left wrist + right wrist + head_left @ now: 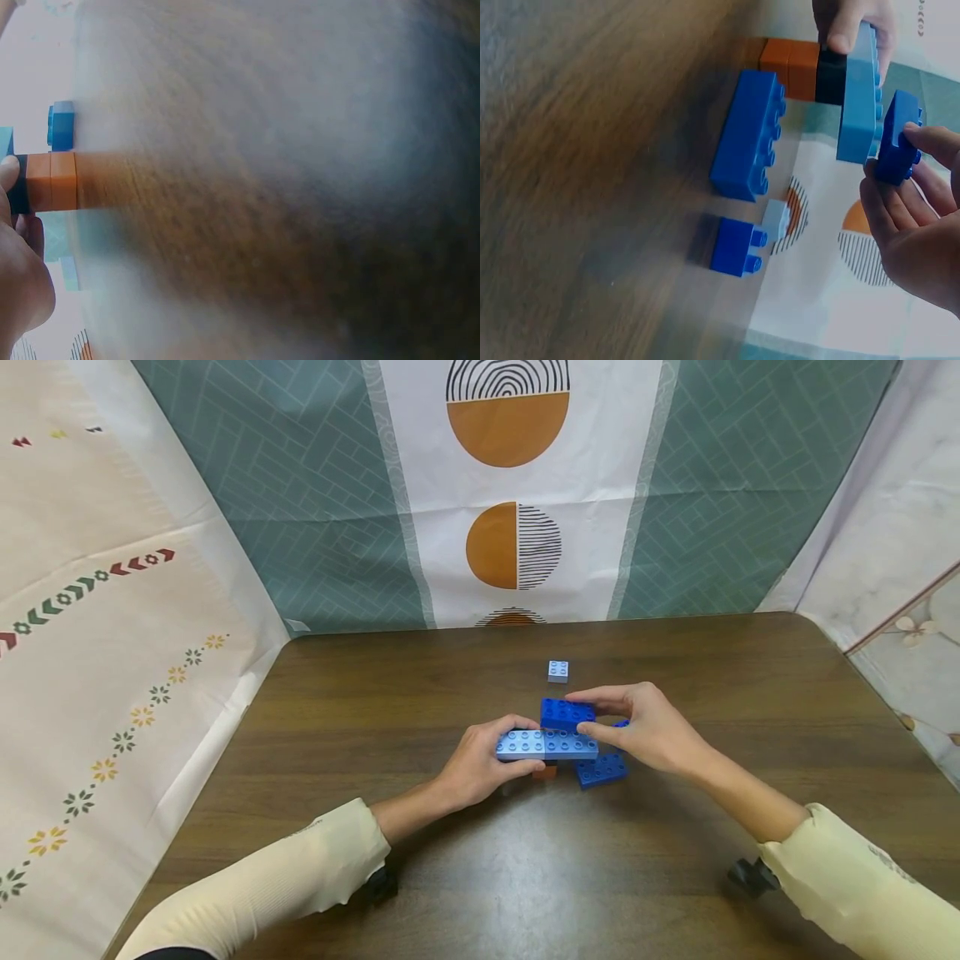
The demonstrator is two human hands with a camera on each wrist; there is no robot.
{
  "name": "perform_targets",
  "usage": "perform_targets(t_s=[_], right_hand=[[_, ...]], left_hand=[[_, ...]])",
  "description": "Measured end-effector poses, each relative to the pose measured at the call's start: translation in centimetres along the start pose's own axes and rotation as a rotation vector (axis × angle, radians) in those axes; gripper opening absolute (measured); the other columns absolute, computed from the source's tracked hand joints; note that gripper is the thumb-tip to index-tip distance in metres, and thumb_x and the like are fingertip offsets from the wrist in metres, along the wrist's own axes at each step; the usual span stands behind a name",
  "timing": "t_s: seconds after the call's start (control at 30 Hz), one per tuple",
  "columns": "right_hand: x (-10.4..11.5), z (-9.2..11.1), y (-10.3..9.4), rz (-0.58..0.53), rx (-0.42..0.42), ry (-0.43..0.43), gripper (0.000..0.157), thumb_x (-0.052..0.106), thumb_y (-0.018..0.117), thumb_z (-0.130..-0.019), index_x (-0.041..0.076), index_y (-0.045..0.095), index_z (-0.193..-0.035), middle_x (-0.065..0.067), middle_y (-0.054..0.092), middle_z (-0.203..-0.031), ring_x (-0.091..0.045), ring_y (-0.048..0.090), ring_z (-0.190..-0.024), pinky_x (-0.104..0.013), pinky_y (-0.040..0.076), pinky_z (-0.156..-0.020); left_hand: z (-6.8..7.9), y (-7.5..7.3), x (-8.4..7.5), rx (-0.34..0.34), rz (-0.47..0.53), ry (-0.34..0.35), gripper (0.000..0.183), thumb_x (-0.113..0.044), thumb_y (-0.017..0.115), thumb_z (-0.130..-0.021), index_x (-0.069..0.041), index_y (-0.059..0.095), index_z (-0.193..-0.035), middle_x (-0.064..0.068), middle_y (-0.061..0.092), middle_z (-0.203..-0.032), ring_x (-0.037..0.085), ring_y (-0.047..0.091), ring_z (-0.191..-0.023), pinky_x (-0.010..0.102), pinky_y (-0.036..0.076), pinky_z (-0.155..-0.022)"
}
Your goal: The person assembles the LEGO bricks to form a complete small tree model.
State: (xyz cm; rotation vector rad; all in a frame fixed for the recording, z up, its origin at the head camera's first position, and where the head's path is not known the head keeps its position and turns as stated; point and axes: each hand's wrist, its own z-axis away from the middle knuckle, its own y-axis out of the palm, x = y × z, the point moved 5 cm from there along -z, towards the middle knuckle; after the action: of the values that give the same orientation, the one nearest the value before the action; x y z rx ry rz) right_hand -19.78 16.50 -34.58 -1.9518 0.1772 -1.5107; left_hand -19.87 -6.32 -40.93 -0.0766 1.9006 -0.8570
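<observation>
My left hand (480,760) grips the left part of a light blue brick layer (520,744) on top of a small tower, thumb in front and fingers behind. Beneath this layer sit a black brick (830,77) and two orange bricks (789,67), stacked from the table up. Between thumb and fingers, my right hand (652,727) pinches a dark blue brick (567,713). That brick hovers close over the right part of the light blue layer, studs up; the right wrist view shows a narrow gap between them.
A long dark blue brick (602,771) lies on the wooden table (360,693) right of the tower. Near it stands a small dark blue brick (733,246), partly behind my right hand in the head view. Farther back is a small pale blue brick (558,672).
</observation>
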Motion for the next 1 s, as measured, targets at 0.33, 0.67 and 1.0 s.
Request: perform_targets(t_s=[0.33, 0.67, 1.0], right_hand=[[0.9, 0.1, 1.5, -0.021, 0.034, -0.044, 0.037, 0.009, 0.081, -0.096, 0.008, 0.075, -0.132, -0.013, 0.073, -0.13, -0.033, 0.072, -0.116, -0.047, 0.061, -0.092], [1.5, -0.3, 3.2, -0.013, 0.068, -0.112, 0.04, 0.005, 0.083, -0.093, 0.004, 0.074, -0.132, -0.014, 0.074, -0.128, -0.034, 0.071, -0.118, -0.055, 0.054, -0.103], [1.6, -0.7, 4.0, -0.03, 0.077, -0.109, 0.039, 0.005, 0.082, -0.094, 0.005, 0.074, -0.132, -0.013, 0.075, -0.127, -0.032, 0.071, -0.119, -0.053, 0.056, -0.101]], left_hand=[[0.0, -0.1, 0.1, -0.027, 0.039, -0.016, 0.058, -0.02, 0.089, -0.09, -0.007, 0.057, -0.137, 0.008, 0.07, -0.13, 0.018, 0.068, -0.11, 0.033, 0.056, -0.096], [0.0, 0.1, 0.5, -0.024, 0.1, -0.055, 0.063, -0.019, 0.089, -0.09, -0.012, 0.053, -0.14, 0.011, 0.067, -0.135, 0.023, 0.07, -0.118, 0.039, 0.059, -0.098], [0.2, 0.0, 0.5, -0.014, 0.099, -0.061, 0.064, -0.019, 0.088, -0.091, -0.011, 0.052, -0.142, 0.011, 0.065, -0.138, 0.025, 0.068, -0.121, 0.042, 0.058, -0.101]])
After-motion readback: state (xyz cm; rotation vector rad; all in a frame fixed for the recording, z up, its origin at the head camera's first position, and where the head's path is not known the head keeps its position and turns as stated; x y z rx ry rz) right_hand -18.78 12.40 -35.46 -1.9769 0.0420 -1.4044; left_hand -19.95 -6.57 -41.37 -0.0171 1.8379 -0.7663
